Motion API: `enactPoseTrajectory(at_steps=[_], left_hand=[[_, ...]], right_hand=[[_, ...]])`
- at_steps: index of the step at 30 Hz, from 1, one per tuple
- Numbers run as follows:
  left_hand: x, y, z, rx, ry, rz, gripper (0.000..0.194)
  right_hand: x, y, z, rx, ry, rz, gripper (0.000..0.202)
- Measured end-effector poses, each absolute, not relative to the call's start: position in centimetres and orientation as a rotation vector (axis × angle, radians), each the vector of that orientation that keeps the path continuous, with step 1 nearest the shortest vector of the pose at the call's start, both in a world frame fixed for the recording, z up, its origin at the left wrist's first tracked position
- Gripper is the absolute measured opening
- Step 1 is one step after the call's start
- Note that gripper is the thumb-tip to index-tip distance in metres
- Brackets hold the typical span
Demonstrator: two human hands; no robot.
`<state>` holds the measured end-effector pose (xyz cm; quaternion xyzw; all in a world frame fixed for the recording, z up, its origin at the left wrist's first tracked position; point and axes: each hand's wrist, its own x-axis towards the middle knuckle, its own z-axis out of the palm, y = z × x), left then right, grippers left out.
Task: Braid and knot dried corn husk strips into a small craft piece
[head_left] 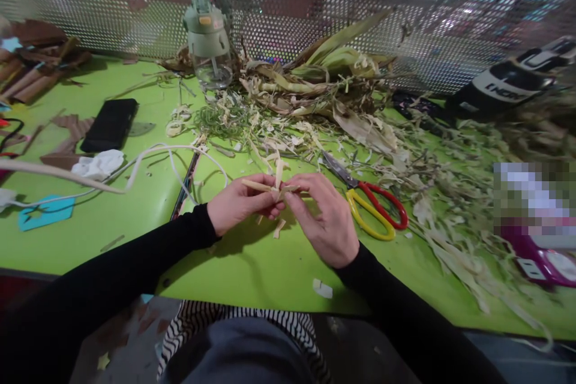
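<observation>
Both hands meeting above the near middle of the green worktop [252, 264], black sleeves running back toward the camera. Left hand [240, 203] pinched round one end of the pale husk strips [275, 187], thumb on top and fingers curled beneath; right hand [326, 216] closed on the other end, fingertips pressing where the strips cross. Strips held just clear of the worktop, a few ends poking upward and outward between the two hands, one short scrap hanging down below. Probably very light and thin, papery and dry, stiff along the length but quick to split along the grain or crease if bent sharply; best gripped close to the crossing point, flat between thumb and finger pads, not out at the frayed tips. Little slip to expect from so dry a surface. Just beside the right hand, scissors [371, 207] with red and yellow handles lying flat, blades pointing up and left. Behind them a heap of dried husks and leaves [324, 84] spreading rightward in shreds across the worktop. Further back a green-lidded water bottle [208, 42] against the perforated metal screen [405, 12]. Off to the left a black phone [109, 125], a crumpled white tissue [99, 163] and a white cable [148, 159] looping toward the left wrist
</observation>
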<state>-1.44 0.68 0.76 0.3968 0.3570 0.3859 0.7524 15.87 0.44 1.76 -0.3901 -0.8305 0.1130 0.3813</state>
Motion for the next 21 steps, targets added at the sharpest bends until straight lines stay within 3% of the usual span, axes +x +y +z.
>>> enactPoseTrajectory(at_steps=[8,12,16,21], left_hand=[[-1.5,0.9,0.9,0.769,0.832,0.937,0.021],[-1.3,1.0,0.9,0.801,0.841,0.961,0.034],[-1.1,0.9,0.9,0.802,0.858,1.014,0.037],[-1.0,0.7,0.9,0.843,0.896,1.045,0.042]], right_hand=[[16.1,0.1,1.9,-1.058,-2.012,0.47,0.006],[16.1,0.0,2.2,-1.028,-1.997,0.637,0.011],[15.8,-0.1,1.9,-1.135,-2.034,0.519,0.022],[15.4,-0.5,1.1,-1.185,-2.111,0.398,0.005]])
